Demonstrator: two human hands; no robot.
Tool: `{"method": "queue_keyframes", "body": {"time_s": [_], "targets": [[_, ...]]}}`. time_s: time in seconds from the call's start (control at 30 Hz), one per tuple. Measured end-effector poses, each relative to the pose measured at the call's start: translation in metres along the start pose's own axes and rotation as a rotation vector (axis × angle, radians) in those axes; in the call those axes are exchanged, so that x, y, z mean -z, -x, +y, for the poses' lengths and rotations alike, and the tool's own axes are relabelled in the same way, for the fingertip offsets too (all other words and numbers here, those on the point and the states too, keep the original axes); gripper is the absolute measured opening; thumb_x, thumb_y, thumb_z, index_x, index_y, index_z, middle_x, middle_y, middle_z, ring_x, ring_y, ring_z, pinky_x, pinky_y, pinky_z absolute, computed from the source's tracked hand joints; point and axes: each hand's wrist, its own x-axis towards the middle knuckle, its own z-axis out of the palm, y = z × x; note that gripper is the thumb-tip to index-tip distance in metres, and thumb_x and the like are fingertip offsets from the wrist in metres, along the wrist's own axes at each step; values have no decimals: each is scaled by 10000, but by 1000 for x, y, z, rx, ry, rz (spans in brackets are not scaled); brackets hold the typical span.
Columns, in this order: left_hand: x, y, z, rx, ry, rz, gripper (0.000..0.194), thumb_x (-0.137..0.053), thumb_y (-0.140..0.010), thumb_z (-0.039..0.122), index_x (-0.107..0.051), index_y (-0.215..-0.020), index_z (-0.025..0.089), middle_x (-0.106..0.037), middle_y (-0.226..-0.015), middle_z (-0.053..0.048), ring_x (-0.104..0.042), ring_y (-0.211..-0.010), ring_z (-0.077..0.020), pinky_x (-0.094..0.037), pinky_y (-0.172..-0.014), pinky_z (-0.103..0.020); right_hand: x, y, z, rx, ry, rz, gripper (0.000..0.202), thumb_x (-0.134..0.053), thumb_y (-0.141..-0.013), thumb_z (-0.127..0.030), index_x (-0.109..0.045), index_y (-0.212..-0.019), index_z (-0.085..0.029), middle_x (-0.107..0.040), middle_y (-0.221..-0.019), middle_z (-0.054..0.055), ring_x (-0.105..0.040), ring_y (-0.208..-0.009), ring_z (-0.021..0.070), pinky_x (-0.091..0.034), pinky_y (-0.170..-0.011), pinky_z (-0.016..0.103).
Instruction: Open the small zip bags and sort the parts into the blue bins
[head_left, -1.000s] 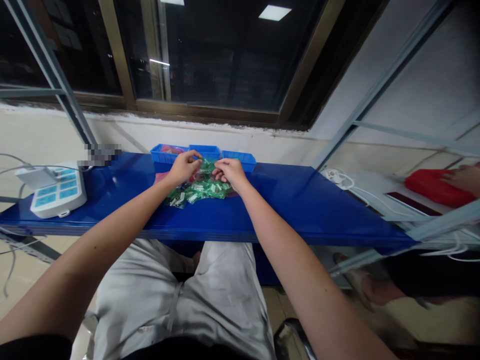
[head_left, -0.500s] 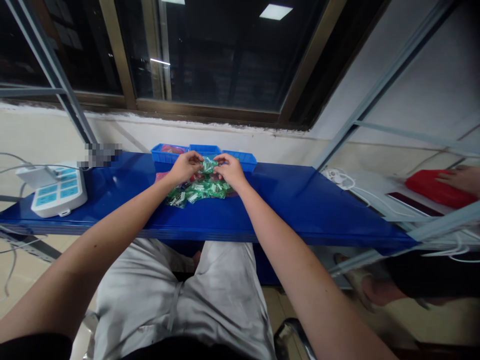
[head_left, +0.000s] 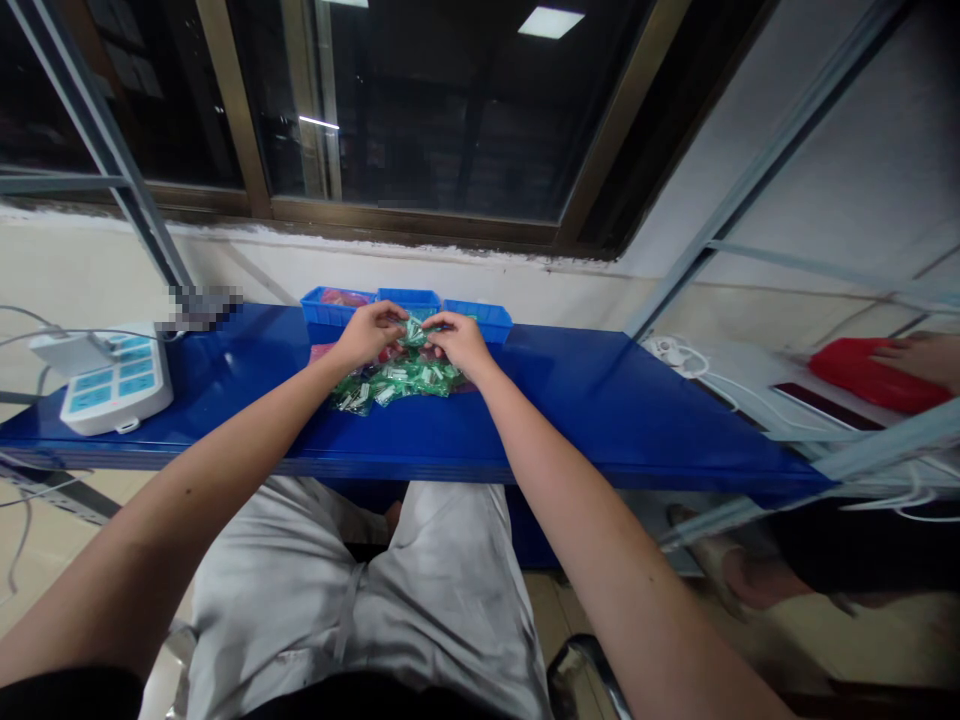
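Note:
Between my two hands is a small clear green plastic bag with small pale pieces inside. My left hand pinches its left side, and my right hand grips its right side with bent fingers. Just below lies a pile of similar green bags on the blue table. Some pink or red bagging shows at the pile's left, partly behind my left hand. What the pale pieces are is too small to tell.
Three blue bins stand behind my hands; the left bin holds something pink. A white power strip with blue sockets sits at the table's left. Rightward are a white cable, a metal frame post and another person's hand on a red bag.
The fingers of my right hand have shifted slightly on the bag, and the bag has turned a little between my hands. The pile stays where it was.

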Motion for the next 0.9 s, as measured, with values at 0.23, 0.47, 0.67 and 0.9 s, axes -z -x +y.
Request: {"method": "queue_keyframes", "body": {"time_s": [0.23, 0.47, 0.67, 0.9], "targets": [[2, -1, -4, -106, -205, -34, 358, -589, -765, 150, -647, -1118, 152, -716, -1027, -112, -677, -846, -178, -536, -739, -287, 14, -10, 6, -115, -182, 332, 323, -598, -706, -108, -706, -1007, -150, -699, -753, 33, -641, -634, 156, -511, -576, 269], [4, 1, -13, -269, -570, -139, 360, -613, -775, 170, -702, -1121, 205, -703, -1189, -110, -629, -1136, -269, -441, -1027, -397, 29, -17, 15, -152, -392, 506, 579, -551, -714, -54, -594, -1280, -173, -686, -1108, 97, -680, -1027, 180, -581, -811, 301], [3, 2, -18, -317, -678, -230, 503, -591, -804, 188, -617, -1306, 194, -621, -1351, -116, -564, -1253, -266, -378, -1102, -392, 30, -21, 24, -70, -223, 367, 481, -540, -786, -152, -607, -1260, -191, -685, -1064, 100, -674, -1008, 193, -583, -846, 353], [4, 3, -20, -215, -663, -230, 475, -655, -770, 208, -668, -1245, 194, -723, -1130, -120, -666, -1034, -262, -470, -957, -361, 14, -14, 23, 58, 202, 272, 173, -567, -725, -172, -696, -841, -169, -683, -777, 51, -652, -766, 199, -535, -739, 332]]}}
